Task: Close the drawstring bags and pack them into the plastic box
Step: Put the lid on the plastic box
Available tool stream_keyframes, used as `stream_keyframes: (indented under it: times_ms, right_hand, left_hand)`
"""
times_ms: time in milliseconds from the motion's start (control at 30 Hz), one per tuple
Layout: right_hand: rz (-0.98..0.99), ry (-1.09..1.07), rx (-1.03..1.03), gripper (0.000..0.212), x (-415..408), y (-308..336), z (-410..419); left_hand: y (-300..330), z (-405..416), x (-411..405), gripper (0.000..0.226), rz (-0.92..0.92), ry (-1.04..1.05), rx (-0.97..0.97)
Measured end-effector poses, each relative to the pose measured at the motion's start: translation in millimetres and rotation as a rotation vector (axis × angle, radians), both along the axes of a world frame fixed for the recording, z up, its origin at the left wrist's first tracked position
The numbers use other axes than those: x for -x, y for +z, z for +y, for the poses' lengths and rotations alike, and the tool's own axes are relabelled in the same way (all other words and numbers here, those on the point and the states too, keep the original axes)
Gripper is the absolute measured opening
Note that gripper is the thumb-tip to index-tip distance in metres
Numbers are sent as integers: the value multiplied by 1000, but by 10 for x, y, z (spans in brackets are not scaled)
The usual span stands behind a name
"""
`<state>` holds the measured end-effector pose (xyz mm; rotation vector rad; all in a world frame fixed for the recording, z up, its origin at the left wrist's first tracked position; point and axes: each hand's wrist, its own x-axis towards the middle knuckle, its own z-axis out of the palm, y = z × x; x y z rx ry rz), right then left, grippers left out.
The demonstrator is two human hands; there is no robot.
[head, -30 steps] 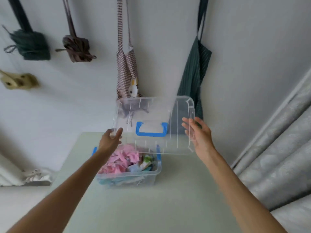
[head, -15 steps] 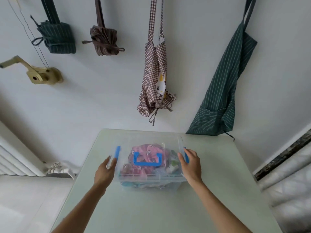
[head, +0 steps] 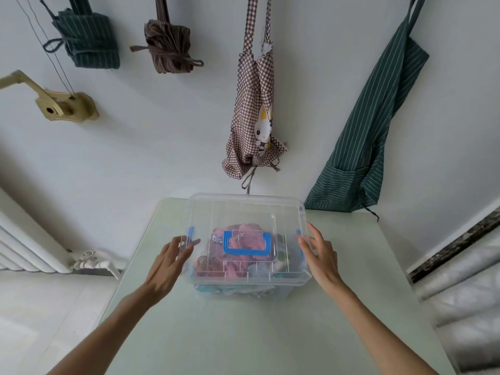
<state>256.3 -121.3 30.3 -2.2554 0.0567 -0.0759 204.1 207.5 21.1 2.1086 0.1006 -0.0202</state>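
Pale green table (head: 243,334) stands against a white wall hung with aprons. On it sits the plastic box (head: 281,290), clear lid (head: 243,209) on top, long axis running left to right, blue handle (head: 246,251) opening away from the person. Pink drawstring bags (head: 243,236) show through. Left hand (head: 169,262) and right hand (head: 320,253) flank its short ends, fingers straight, touching the lid's edges.

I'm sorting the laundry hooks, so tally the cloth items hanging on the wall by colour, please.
Dark green striped cloth: 2, a rolled bundle and a long hanging apron
Brown striped rolled bundle: 1
Brown-and-white checked apron with cartoon cat: 1
Total: 4
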Motion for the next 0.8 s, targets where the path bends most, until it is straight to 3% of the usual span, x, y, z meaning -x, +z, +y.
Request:
stream_keyframes:
  times_ms: [133,233,300,400,533,633,733,800]
  right_hand:
    - [-89,68,412,61,-26,82,-101]
    - [-94,58,564,54,-20,84,-83]
    - [-40,47,566,53,-14,40,-31]
    - [102,37,419,53,30,-60,25]
    - [203,14,209,54,43,-150,44]
    - [177,-90,71,56,16,-171,118]
    - [376,-318,-311,80,21,-188,139]
    - [574,-376,-531,68,28,-175,106]
  left_hand:
    - [38,121,20,82,-68,-2,-605]
    - [14,80,50,77,13,54,-713]
    - [-59,18,56,61,100,81,-599]
    - [-126,-38,47,57,136,126,-382]
    - [-60,-75,-29,69,180,176,-112]
    - [-17,-129,-55,82,239,340,113]
    - [-85,-143,-78,81,430,475,360]
    - [-64,-158,-69,52,456,470,477]
